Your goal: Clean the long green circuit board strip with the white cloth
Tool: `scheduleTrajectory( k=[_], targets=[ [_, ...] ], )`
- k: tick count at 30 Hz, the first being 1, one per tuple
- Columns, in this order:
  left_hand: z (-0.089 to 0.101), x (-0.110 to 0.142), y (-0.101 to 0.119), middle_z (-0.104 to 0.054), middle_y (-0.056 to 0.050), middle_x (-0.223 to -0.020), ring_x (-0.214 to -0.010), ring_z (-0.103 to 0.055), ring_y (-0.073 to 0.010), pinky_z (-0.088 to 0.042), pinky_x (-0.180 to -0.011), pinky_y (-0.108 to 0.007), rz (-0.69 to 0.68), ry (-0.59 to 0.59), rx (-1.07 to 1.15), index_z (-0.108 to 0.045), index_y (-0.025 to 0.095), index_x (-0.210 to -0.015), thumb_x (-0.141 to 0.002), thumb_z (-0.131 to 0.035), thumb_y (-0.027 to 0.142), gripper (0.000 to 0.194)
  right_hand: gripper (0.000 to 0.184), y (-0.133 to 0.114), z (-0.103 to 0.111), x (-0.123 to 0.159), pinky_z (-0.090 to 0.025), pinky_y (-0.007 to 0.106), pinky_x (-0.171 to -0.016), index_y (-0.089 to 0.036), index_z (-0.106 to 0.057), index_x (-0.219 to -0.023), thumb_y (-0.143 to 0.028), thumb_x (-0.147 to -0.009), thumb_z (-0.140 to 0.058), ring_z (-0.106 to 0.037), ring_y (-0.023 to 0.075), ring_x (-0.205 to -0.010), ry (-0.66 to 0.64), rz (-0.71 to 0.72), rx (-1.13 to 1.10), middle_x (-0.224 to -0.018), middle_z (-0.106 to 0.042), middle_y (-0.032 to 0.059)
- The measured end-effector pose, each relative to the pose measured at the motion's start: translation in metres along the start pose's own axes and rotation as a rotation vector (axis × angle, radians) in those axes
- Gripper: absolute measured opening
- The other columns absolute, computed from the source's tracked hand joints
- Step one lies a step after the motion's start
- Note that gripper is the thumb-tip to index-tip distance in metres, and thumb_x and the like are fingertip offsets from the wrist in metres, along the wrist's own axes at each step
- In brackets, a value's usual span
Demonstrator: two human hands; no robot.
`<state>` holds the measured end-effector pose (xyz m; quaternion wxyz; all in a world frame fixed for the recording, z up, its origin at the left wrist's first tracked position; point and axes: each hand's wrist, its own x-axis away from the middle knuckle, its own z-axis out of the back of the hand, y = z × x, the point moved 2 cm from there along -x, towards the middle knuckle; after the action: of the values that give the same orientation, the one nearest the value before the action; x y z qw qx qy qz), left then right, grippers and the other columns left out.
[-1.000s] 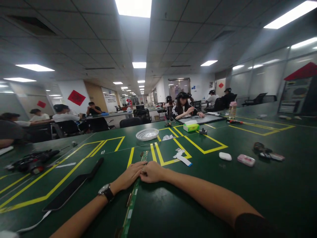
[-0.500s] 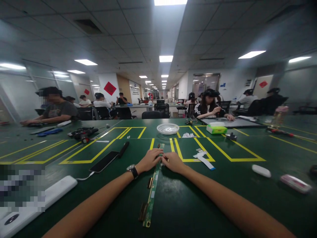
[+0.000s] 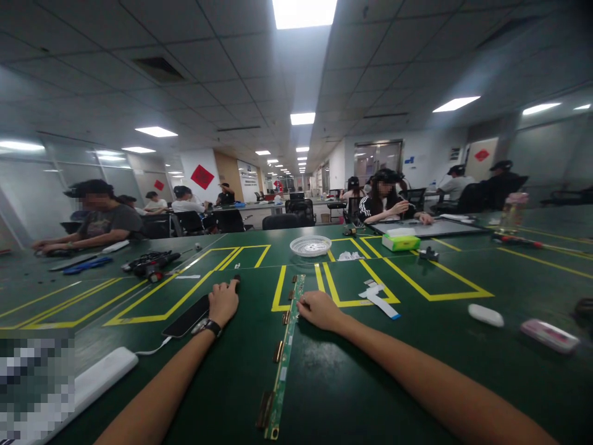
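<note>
A long, narrow green circuit board strip (image 3: pixel 286 352) lies on the green table (image 3: pixel 352 383), running away from me. My right hand (image 3: pixel 319 310) rests beside its far part, with curled fingertips pinching the strip's right edge. My left hand (image 3: pixel 223 301), with a watch on the wrist, is off to the left of the strip. Its fingers are curled over the near end of a black stick-shaped tool (image 3: pixel 237 282), whose tip pokes out beyond them. A black phone (image 3: pixel 188 316) lies just left of that hand.
A white basket (image 3: pixel 311 245), a green tissue box (image 3: pixel 401 241) and a white ribbon cable (image 3: pixel 380 300) lie beyond my hands. A white oval thing (image 3: pixel 485 315) and a pink case (image 3: pixel 549 335) sit right. A white power bank (image 3: pixel 99 377) and black tools (image 3: pixel 148 262) are left. Several people sit at the far tables.
My left hand left the strip and moved left onto the black tool by the phone. The right hand stays at the strip. The view dipped slightly.
</note>
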<state>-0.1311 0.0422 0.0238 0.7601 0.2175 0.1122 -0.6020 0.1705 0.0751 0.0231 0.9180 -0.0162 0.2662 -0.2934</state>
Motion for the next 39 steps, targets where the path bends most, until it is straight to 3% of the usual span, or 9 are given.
scheduleTrajectory(
  k=[4,7,12,17,20,24,28,33,39],
  targets=[
    [-0.005,-0.001,0.023,-0.062,-0.011,-0.122,-0.114,-0.055,-0.0263,-0.043,-0.100,-0.042,-0.301,-0.117,0.096,-0.056,0.017,-0.130,-0.089,-0.041,0.010,0.045,0.029,0.000,0.000,0.000,-0.032,0.025,-0.062,-0.016,-0.063,-0.067,-0.024,-0.093,-0.053,-0.053,0.0131,-0.063,0.003,-0.001,-0.009,-0.068,-0.063,0.0027],
    [-0.008,0.002,0.033,-0.063,-0.007,-0.124,-0.111,-0.059,-0.0214,-0.044,-0.100,-0.034,-0.427,-0.184,0.158,-0.057,0.018,-0.128,-0.091,-0.039,0.011,0.042,0.030,0.002,-0.002,-0.001,-0.031,0.025,-0.061,-0.016,-0.063,-0.068,-0.024,-0.094,-0.051,-0.052,0.0131,-0.063,0.006,-0.001,-0.016,-0.068,-0.062,0.0027],
    [-0.012,0.000,0.026,-0.068,-0.007,-0.105,-0.096,-0.065,-0.0240,-0.048,-0.086,-0.034,-0.358,-0.189,0.169,-0.062,0.019,-0.109,-0.091,-0.040,0.016,0.028,0.028,0.002,-0.002,-0.001,-0.030,0.025,-0.062,-0.016,-0.062,-0.067,-0.023,-0.092,-0.053,-0.051,0.0128,-0.064,-0.004,0.007,-0.029,-0.068,-0.061,0.0017],
    [-0.015,-0.007,0.016,-0.068,-0.011,-0.098,-0.090,-0.066,-0.0264,-0.047,-0.080,-0.035,-0.210,-0.140,0.177,-0.057,0.017,-0.111,-0.098,-0.036,0.032,0.029,0.027,-0.001,0.002,-0.001,-0.032,0.025,-0.063,-0.016,-0.063,-0.067,-0.022,-0.092,-0.054,-0.051,0.0128,-0.064,-0.020,0.000,-0.047,-0.069,-0.061,0.0022],
    [-0.017,-0.008,0.018,-0.069,-0.008,-0.093,-0.086,-0.065,-0.0252,-0.046,-0.078,-0.033,-0.255,-0.189,0.200,-0.061,0.019,-0.102,-0.098,-0.041,0.040,0.030,0.027,-0.002,0.003,-0.001,-0.033,0.024,-0.064,-0.016,-0.063,-0.067,-0.021,-0.091,-0.055,-0.052,0.0133,-0.064,-0.020,-0.001,-0.065,-0.069,-0.061,0.0026],
    [-0.018,-0.006,0.024,-0.066,-0.005,-0.082,-0.079,-0.062,-0.0226,-0.044,-0.075,-0.031,-0.342,-0.225,0.236,-0.063,0.021,-0.086,-0.099,-0.035,0.039,0.036,0.022,0.000,0.002,-0.001,-0.037,0.025,-0.066,-0.016,-0.067,-0.072,-0.019,-0.090,-0.055,-0.056,0.0150,-0.069,-0.001,-0.007,-0.094,-0.073,-0.063,0.0038],
    [-0.014,-0.002,0.032,-0.061,-0.004,-0.078,-0.075,-0.059,-0.0220,-0.042,-0.073,-0.030,-0.395,-0.224,0.286,-0.061,0.021,-0.080,-0.098,-0.037,0.040,0.036,0.018,0.004,0.001,0.000,-0.042,0.026,-0.074,-0.017,-0.069,-0.099,-0.015,-0.090,-0.054,-0.060,0.0168,-0.082,0.049,-0.040,-0.132,-0.091,-0.067,0.0064],
    [-0.015,0.006,0.056,-0.061,-0.002,-0.075,-0.071,-0.057,-0.0194,-0.039,-0.067,-0.028,-0.432,-0.248,0.387,-0.059,0.019,-0.081,-0.100,-0.030,0.044,0.043,0.039,0.008,-0.001,-0.001,-0.045,0.027,-0.074,-0.018,-0.059,-0.124,-0.022,-0.085,-0.064,-0.062,0.0170,-0.081,0.084,-0.086,-0.181,-0.105,-0.066,0.0071],
    [-0.017,0.015,0.080,-0.055,0.002,-0.063,-0.062,-0.053,-0.0164,-0.036,-0.061,-0.025,-0.472,-0.314,0.454,-0.055,0.018,-0.070,-0.099,-0.032,0.047,0.047,0.030,0.012,-0.004,-0.004,-0.044,0.026,-0.070,-0.022,-0.064,-0.114,-0.024,-0.084,-0.067,-0.063,0.0154,-0.072,0.089,-0.119,-0.234,-0.087,-0.068,0.0009]
  ],
)
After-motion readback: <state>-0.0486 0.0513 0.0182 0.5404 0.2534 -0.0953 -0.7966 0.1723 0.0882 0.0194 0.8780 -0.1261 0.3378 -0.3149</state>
